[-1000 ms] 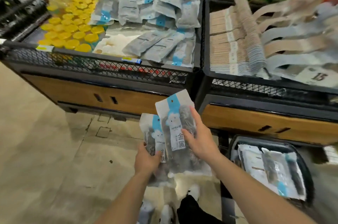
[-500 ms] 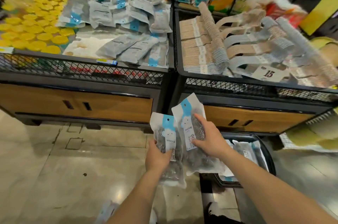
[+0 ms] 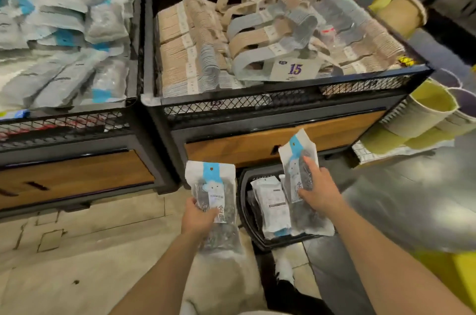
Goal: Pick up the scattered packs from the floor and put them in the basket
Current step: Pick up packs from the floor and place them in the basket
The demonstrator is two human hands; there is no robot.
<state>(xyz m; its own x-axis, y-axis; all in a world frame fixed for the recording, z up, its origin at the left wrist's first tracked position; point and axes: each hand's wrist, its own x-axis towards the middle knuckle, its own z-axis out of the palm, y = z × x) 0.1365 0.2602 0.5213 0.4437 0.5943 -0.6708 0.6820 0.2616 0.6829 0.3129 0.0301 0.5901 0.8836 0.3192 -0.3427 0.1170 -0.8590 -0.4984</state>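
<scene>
My left hand (image 3: 197, 218) grips a clear pack with a white-and-blue header (image 3: 213, 186), held upright just left of the black basket (image 3: 244, 214) on the floor. My right hand (image 3: 318, 189) holds a second, similar pack (image 3: 296, 157) directly over the basket, tilted to the right. Inside the basket lie other packs, one with a white label side up (image 3: 271, 201). The basket's right side is hidden behind my right hand and its pack.
A black mesh display bin of beige and grey hangers (image 3: 257, 39) with a "15" price card stands right behind the basket. A second bin with grey packs (image 3: 64, 44) is at left. Yellow-green buckets (image 3: 425, 108) are stacked at right. A shoe (image 3: 283, 271) is below the basket.
The view has swung right and closer to the basket. My right hand has carried its pack away from the left one and over the basket; the two packs are now apart.
</scene>
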